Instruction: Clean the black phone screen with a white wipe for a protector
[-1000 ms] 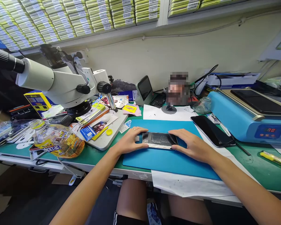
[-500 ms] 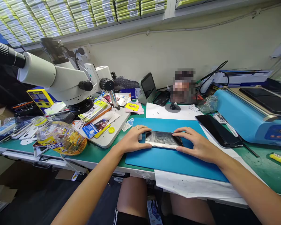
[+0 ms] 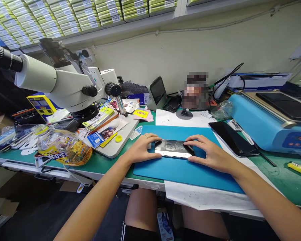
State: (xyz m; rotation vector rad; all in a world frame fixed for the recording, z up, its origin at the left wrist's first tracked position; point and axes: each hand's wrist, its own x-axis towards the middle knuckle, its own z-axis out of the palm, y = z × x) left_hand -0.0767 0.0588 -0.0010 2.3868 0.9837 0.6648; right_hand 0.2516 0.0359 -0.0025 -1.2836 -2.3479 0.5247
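Head view: thin glossy dark rectangular panel [image 3: 173,149] lies flat on blue rubber mat [image 3: 180,172] on green bench [image 3: 278,177]; left hand [image 3: 141,150] and right hand [image 3: 210,154], fingers extended, press its short ends. Probably light, stiff, slick, fragile; grip by edges.

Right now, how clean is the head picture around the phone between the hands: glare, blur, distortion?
Head view: sharp and evenly lit, no motion blur on the left hand or right hand; the phone between them carries a streaky reflection, so its surface is hard to read; wide-angle bending curves the shelf boxes and swells the microscope; one patch behind the blue mat is pixelated.
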